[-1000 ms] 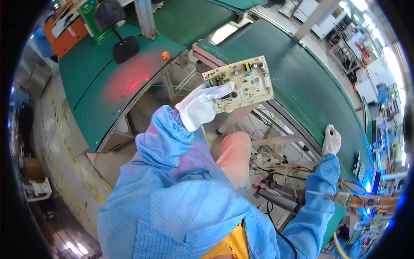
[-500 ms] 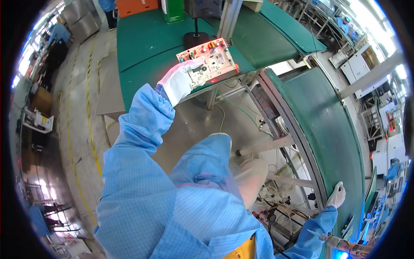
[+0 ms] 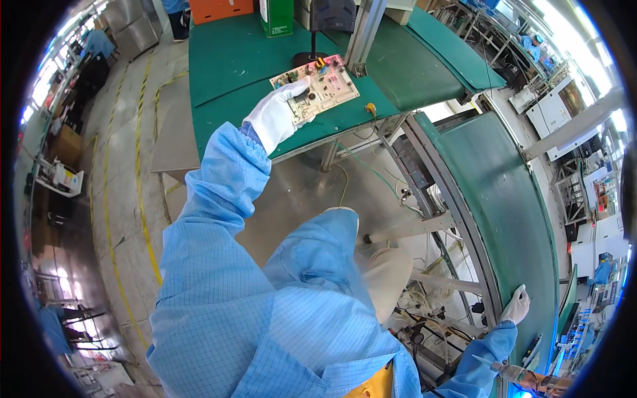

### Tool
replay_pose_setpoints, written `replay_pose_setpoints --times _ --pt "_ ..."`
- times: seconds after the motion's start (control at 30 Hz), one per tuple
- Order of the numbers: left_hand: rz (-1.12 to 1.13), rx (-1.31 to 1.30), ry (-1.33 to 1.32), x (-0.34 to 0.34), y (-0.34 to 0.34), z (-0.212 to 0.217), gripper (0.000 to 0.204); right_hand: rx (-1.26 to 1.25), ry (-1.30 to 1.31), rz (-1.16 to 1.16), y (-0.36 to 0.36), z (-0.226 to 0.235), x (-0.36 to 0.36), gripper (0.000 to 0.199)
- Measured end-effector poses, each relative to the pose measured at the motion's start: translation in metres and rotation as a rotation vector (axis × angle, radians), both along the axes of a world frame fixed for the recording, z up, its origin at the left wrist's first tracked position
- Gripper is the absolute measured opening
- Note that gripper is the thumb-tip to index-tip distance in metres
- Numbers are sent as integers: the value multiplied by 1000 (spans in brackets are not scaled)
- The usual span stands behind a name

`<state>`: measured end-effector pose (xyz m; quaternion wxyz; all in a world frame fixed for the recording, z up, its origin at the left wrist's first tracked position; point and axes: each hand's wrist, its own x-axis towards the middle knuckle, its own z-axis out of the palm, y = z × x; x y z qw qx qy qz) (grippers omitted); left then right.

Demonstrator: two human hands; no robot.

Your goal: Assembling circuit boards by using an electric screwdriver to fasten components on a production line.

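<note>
Light-blue cloth smock [image 3: 212,265] with fine grid lines, gathered left cuff [image 3: 248,138]; white fabric gloves [image 3: 271,121]; yellow top [image 3: 373,385] at the frame's lower centre

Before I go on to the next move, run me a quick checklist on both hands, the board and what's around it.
1. Left hand gripping the circuit board near its left edge: ok.
2. Board's component side up, in view: ok.
3. Board clear of the green table beneath it: cannot tell; the gap doesn't show from above.
4. Black stand upright beyond the board: ok.
5. Right hand empty, at the green belt: cannot tell; the underside is hidden.
6. Both hands gloved: ok.
</note>
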<state>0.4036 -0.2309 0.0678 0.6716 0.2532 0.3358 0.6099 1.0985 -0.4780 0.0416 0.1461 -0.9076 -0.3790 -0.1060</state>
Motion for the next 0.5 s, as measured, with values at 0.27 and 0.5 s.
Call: replay_pose_setpoints --times 0.27,0.5 --pt "16 44 -312 4 25 -1 26 209 336 19 -19 0 29 58" --pt "-203 142 -106 44 -10 6 43 912 1348 613 -93 88 -17 64"
